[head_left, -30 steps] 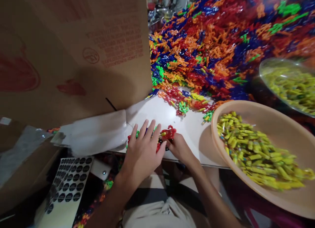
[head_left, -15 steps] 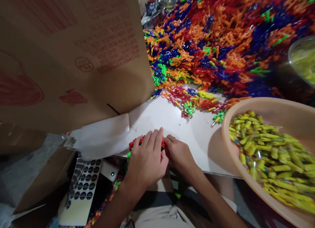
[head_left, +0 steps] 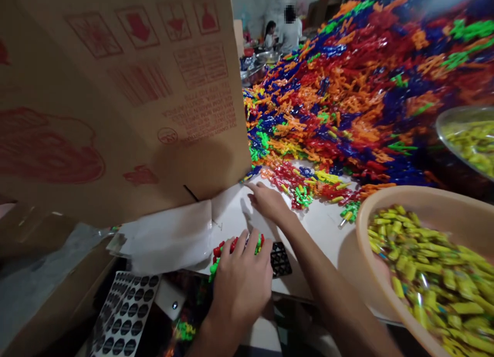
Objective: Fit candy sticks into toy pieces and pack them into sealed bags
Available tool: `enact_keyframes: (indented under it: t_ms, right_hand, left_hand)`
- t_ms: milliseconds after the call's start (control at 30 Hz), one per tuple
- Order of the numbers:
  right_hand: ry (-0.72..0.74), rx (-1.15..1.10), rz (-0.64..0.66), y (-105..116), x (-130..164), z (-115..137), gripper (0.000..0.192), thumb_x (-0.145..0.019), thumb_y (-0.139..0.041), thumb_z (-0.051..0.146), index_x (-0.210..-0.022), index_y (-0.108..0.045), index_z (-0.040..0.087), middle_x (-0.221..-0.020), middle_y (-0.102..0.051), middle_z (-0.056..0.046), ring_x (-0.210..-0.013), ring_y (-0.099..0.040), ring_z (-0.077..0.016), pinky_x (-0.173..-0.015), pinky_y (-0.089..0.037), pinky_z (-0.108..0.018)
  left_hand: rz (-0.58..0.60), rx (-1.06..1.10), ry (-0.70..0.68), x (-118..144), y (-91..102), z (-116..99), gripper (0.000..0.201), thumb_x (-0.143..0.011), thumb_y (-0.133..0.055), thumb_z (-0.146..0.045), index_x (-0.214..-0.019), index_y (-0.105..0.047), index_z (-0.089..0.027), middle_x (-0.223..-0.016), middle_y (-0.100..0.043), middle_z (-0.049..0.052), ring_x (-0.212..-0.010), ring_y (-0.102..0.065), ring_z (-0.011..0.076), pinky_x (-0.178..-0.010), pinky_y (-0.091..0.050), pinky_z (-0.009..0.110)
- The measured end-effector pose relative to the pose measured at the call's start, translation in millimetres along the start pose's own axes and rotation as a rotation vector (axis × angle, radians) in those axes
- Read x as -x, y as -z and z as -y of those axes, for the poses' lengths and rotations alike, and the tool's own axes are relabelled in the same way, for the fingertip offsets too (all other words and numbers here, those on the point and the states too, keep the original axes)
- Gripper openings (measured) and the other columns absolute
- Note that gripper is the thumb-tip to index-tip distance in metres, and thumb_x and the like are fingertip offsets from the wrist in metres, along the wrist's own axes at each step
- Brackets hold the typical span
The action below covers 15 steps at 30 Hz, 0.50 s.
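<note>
one small bunch of red-green toy pieces (head_left: 235, 246) gathered at near edge of white surface (head_left: 320, 228), left hand (head_left: 241, 285) cupped over it. right hand (head_left: 268, 202) open, flat, reaching toward huge coloured pile (head_left: 347, 100); most looks unsorted.

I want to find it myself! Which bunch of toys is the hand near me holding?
Start at the big cardboard box, then come down to the white table's near edge. There the left hand covers a small red-and-green toy bunch, lying alone, apart from the huge colourful pile.
</note>
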State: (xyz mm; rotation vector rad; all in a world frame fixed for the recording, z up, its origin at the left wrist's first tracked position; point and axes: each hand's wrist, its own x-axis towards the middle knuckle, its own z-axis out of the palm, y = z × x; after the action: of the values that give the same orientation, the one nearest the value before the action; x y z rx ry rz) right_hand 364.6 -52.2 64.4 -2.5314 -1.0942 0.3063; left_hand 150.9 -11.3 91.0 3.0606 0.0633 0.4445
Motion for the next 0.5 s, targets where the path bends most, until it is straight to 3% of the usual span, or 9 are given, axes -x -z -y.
enact_keyframes:
  t_ms: [100,200,333,500]
  right_hand:
    - [-0.087,0.066,0.0,-5.2,-45.0,24.7,0.045,-0.113,-0.075,0.041,-0.152,-0.067,0.02,-0.143,-0.074,-0.012,-0.116,-0.077,-0.0271,-0.099,-0.068,-0.049]
    - [-0.181,0.106,-0.028,-15.5,-53.2,34.6,0.042,-0.112,-0.077,0.042,-0.147,-0.069,0.019,-0.143,-0.073,-0.012,-0.116,-0.077,-0.0271,-0.097,-0.069,-0.048]
    - [-0.216,0.111,-0.061,-24.3,-17.5,20.7,0.038,-0.114,-0.072,0.042,-0.143,-0.07,0.018,-0.138,-0.075,-0.012,-0.11,-0.078,-0.0249,-0.093,-0.068,-0.044]
    - [-0.226,0.028,-0.063,-24.3,67.1,-13.9,0.025,-0.117,-0.061,0.03,-0.137,-0.063,0.016,-0.107,-0.084,-0.011,-0.092,-0.079,-0.0235,-0.073,-0.05,-0.028]
  left_hand:
    - [-0.026,-0.003,-0.006,1.0,-1.5,1.4,0.029,-0.104,-0.065,-0.021,-0.13,-0.079,-0.026,-0.143,-0.082,0.009,-0.128,-0.075,0.0344,-0.102,-0.058,0.054]
    - [-0.042,0.01,-0.009,1.8,-2.5,3.2,0.032,-0.104,-0.064,-0.021,-0.132,-0.079,-0.026,-0.143,-0.082,0.01,-0.127,-0.075,0.0346,-0.102,-0.058,0.055]
    - [-0.036,0.041,-0.016,2.1,-2.7,5.3,0.032,-0.107,-0.062,-0.021,-0.134,-0.079,-0.025,-0.143,-0.082,0.009,-0.128,-0.076,0.0349,-0.102,-0.058,0.056]
    - [-0.023,0.026,-0.03,1.5,-0.5,3.9,0.032,-0.109,-0.061,-0.019,-0.135,-0.078,-0.024,-0.141,-0.082,0.011,-0.13,-0.076,0.0359,-0.104,-0.059,0.055]
